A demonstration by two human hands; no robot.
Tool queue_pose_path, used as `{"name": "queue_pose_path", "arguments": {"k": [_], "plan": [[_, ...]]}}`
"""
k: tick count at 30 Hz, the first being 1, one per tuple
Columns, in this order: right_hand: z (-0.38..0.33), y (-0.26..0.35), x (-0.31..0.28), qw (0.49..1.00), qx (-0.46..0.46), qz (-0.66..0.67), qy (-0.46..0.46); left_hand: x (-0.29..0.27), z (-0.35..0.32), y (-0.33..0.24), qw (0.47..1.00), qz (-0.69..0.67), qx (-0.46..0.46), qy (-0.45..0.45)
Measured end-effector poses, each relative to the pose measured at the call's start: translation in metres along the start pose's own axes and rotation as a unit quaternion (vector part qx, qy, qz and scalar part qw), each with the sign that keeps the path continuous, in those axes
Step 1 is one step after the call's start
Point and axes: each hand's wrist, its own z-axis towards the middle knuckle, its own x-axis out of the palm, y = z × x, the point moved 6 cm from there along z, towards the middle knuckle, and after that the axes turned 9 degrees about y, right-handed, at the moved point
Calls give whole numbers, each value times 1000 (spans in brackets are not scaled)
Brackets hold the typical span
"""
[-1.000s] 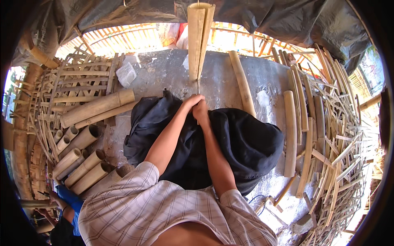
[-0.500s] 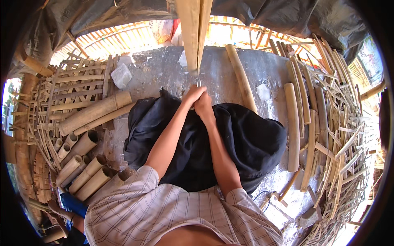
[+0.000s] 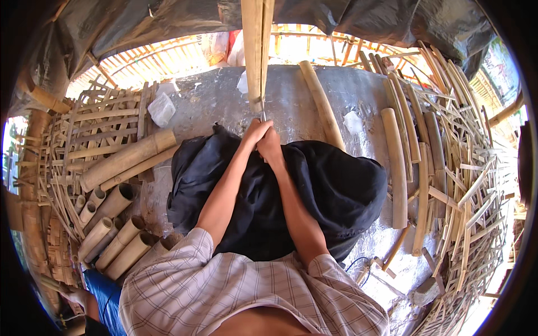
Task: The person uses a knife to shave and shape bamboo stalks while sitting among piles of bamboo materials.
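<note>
Both my hands are clasped together in front of my lap, one against the other. My left hand and my right hand are closed around the handle of a knife, which the fingers mostly hide. Its narrow metal blade sticks up past the knuckles, seen nearly edge-on. The blade meets the near end of a long bamboo pole, where a dark split runs lengthwise away from me. Black cloth covers my legs beneath my forearms.
Bamboo tubes are stacked at left, below a heap of slats and a pale stone block. A bamboo length and several split pieces lie right, beside piled strips. Another person's hand shows lower left.
The pole and my clasped hands sit slightly further left in view, as does most of the scene. At lower left, the other person's arm and blue cloth have shifted. My grip is the same.
</note>
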Motion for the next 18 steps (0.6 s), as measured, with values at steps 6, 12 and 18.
{"name": "queue_pose_path", "arguments": {"k": [6,12,18], "plan": [[-23,66,-28,988,-144,-17,-55,-6,-35,-86,987,-22,160,-16],[7,-33,-3,993,-21,-115,-22,21,29,36,1000,-2,-11,28],[16,-30,7,991,-3,-132,-29,6,52,59,1000,9,-14,14]]}}
